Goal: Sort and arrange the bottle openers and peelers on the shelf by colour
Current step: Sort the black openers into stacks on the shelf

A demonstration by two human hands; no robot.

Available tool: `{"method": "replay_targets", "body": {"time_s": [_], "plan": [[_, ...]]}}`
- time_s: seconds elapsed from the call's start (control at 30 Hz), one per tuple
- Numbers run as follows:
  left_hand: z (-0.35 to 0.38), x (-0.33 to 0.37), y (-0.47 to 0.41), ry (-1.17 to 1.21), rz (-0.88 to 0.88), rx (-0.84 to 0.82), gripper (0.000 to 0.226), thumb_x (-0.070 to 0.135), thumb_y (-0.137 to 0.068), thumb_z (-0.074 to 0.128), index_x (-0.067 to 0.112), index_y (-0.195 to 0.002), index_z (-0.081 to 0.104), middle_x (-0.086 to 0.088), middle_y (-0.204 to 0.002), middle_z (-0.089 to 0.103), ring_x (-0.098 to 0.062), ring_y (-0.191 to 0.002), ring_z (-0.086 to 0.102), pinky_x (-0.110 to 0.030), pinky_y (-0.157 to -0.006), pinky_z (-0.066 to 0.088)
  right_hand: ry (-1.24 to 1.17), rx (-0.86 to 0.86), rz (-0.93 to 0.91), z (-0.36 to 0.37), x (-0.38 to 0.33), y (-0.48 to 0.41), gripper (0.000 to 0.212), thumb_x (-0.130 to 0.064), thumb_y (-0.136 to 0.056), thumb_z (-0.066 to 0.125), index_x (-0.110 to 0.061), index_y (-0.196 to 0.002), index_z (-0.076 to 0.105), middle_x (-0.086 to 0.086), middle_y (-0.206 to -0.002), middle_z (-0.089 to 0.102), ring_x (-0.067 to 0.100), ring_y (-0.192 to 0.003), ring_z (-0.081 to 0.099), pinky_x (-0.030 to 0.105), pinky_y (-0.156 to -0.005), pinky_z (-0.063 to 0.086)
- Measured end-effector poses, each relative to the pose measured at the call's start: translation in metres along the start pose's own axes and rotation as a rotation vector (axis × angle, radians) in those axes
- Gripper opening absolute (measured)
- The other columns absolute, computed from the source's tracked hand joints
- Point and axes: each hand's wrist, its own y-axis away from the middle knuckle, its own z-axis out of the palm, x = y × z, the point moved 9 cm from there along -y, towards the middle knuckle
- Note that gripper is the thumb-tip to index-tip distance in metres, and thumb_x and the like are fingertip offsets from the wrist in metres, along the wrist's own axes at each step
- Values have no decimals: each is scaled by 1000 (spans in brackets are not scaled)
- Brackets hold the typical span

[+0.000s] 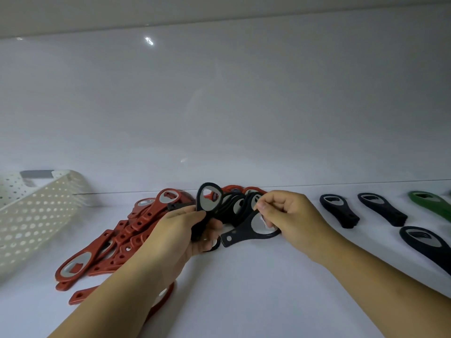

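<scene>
So the left hand (pixel 185 230) is gripping a black bottle opener (pixel 209 198) by the handle, fingers (pixel 195 214) curling round it and the ring end sticking up toward 12 o'clock. The right hand (pixel 285 215) is pinching a second black opener (pixel 246 231) by its ring, narrow grip, handle pointing to 8 o'clock just above the white shelf (pixel 244 289). Behind both hands a black pile (pixel 240 203) is sitting at 12. A red heap (pixel 109 245) is sprawling at 9 o'clock, with a white perforated basket (pixel 36 215) tilting further out that way. At 3 o'clock three dark openers (pixel 339 211) are lying apart from each other, a green opener (pixel 432 203) beyond them. The glossy white back panel (pixel 219 106) is catching a light glare up top.
</scene>
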Motion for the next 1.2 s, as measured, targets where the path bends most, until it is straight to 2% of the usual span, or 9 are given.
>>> {"method": "replay_targets", "body": {"time_s": [0.23,0.37,0.43,0.5,0.6,0.7,0.83,1.0,1.2], "plan": [[30,-16,16,-269,-86,-287,18,14,-91,55,5,-80,64,-12,-71,65,-15,-47,46,-20,-38,35,29,49,-115,8,-13,5,15,-14,-89,65,-23,-78,70,-22,-65,62,-4,-55,54,6,-55,39],[24,-13,12,-254,-45,-209,19,5,-92,52,7,-77,63,-8,-69,63,-13,-46,46,-20,-39,35,12,123,-52,-3,0,2,11,-22,-92,59,-31,-89,66,-17,-77,62,3,-51,56,12,-51,41],[17,-9,8,-158,-31,-125,20,7,-96,47,6,-83,62,-10,-69,63,-13,-45,46,-20,-38,35,329,109,-105,-6,4,-1,16,-22,-92,59,-36,-100,63,-19,-96,59,2,-65,58,16,-64,44],[11,-6,5,-68,-17,-57,21,10,-99,42,5,-90,60,-10,-66,62,-14,-45,45,-21,-37,33,662,-31,-127,4,11,-3,34,-23,-94,55,-35,-126,53,-19,-130,45,0,-93,55,24,-86,45],[4,-7,3,-8,-16,4,22,12,-100,39,7,-92,58,-8,-62,60,-16,-45,43,-21,-37,32,928,-235,-195,29,16,-2,54,-17,-98,43,-37,-146,28,-14,-158,6,14,-133,27,34,-108,32],[7,-12,2,13,-48,-9,22,12,-100,37,5,-98,58,-8,-62,60,-15,-43,45,-22,-36,33,994,-279,-260,41,14,-3,55,-15,-98,38,-37,-147,25,-18,-157,9,16,-129,27,36,-105,30],[11,-19,2,-3,-92,-20,21,11,-100,39,6,-93,58,-9,-65,64,-16,-45,49,-24,-39,37,898,-166,-247,28,13,-8,39,-24,-96,49,-32,-135,50,-15,-136,43,11,-119,36,23,-100,32],[12,-21,3,-24,-103,-36,22,12,-100,39,6,-97,61,-9,-65,65,-16,-46,52,-24,-40,40,886,-97,-264,22,8,-8,26,-33,-93,56,-27,-117,64,-12,-116,57,11,-108,45,22,-86,37],[15,-20,5,1,-115,-54,20,9,-99,40,3,-98,59,-12,-65,65,-20,-47,58,-25,-41,48,322,387,-149,-34,-4,-6,9,-19,-94,56,-25,-99,60,-10,-86,62,13,-82,58,24,-73,42]]}}
